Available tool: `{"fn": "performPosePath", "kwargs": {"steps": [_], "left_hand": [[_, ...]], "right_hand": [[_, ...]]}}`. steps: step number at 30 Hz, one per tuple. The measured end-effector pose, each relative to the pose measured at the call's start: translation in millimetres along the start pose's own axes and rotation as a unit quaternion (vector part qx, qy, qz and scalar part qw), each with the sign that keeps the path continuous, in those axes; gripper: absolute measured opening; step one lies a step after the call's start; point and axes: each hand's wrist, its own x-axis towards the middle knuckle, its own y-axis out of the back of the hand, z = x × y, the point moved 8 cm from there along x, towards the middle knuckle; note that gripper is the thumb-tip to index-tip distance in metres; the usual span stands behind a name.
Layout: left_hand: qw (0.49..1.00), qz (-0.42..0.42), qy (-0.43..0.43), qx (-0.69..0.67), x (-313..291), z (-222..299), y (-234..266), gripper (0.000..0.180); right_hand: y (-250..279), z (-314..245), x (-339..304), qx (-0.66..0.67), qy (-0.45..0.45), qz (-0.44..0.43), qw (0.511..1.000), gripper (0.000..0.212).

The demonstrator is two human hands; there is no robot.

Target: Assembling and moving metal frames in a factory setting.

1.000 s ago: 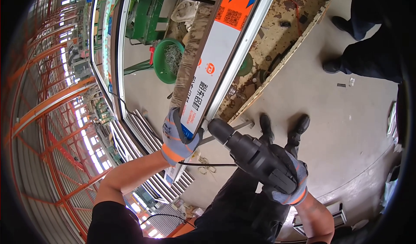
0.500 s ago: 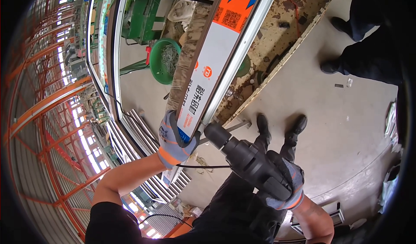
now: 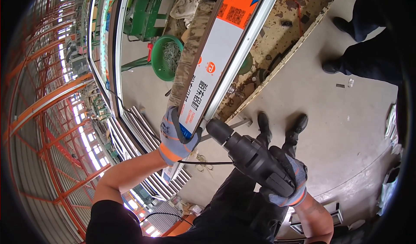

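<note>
My left hand (image 3: 172, 135), in a grey glove with an orange cuff band, is closed around the near end of a window-frame profile (image 3: 213, 66). The profile carries white, orange and blue protective film, with a silver metal edge along its right side. In my gloved right hand (image 3: 299, 181) is a black power drill (image 3: 255, 157), gripped at its rear. The drill points up and left, its chuck (image 3: 218, 130) close to the silver edge beside my left hand. Whether the bit touches the metal I cannot tell.
Under the frame, a green bowl (image 3: 157, 68) holds many screws. A worn workbench (image 3: 299, 36) lies to the right. Another person's dark-clad legs (image 3: 364, 58) are at the upper right; more black shoes (image 3: 297, 127) stand near the drill. Metal profiles (image 3: 134, 131) are stacked at left.
Almost nothing differs. The whole view has shifted slightly; my left hand still grips the profile and the drill stays beside its silver edge.
</note>
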Motion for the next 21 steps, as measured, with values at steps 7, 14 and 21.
{"fn": "performPosePath", "kwargs": {"steps": [7,14,21], "left_hand": [[0.999,-0.011,0.016,-0.033,-6.6,-18.6,-9.1,0.058],[0.999,0.040,-0.019,0.010,-10.2,7.3,8.9,0.052],[1.000,0.005,0.028,0.003,-13.1,-16.0,-5.4,0.066]], "right_hand": [[2.6,-1.2,0.3,-0.012,0.012,-0.003,1.000,0.077],[-10.5,-1.1,9.5,-0.056,0.007,-0.069,0.996,0.082],[-1.1,4.8,-3.4,0.079,-0.019,-0.006,0.997,0.084]]}}
